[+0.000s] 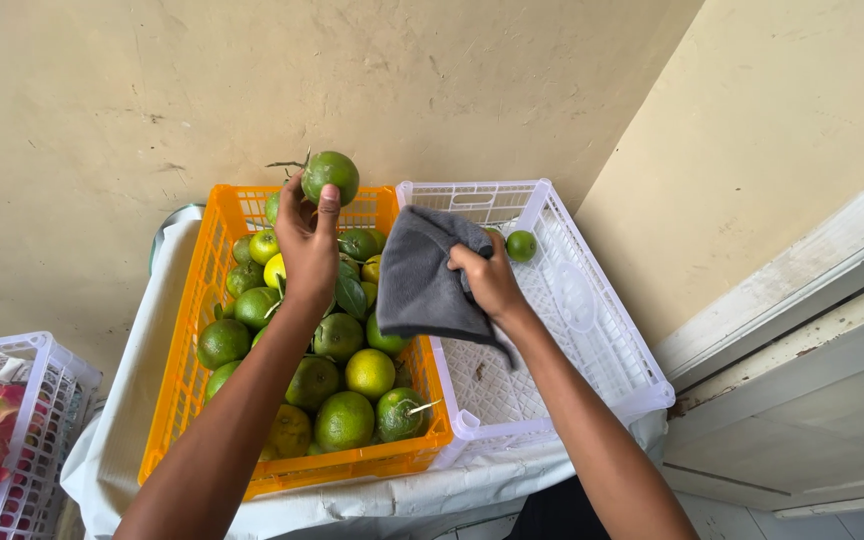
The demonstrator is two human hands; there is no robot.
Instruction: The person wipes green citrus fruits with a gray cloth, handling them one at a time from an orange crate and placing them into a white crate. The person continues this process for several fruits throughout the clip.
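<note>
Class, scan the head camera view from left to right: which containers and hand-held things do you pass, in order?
White crate of pink dragon fruit → orange crate of green citrus → green fruit held up by the left hand → grey cloth in the right hand → white crate.

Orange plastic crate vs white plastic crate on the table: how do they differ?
The orange plastic crate is piled with green and yellow citrus fruit; the white plastic crate is nearly bare, with one small green fruit at its far end. The orange crate lies under the left hand, which holds up a stemmed green citrus; the white one lies under the right hand, which grips a grey cloth. Both are lattice-walled, side by side on a white-covered table.
</note>
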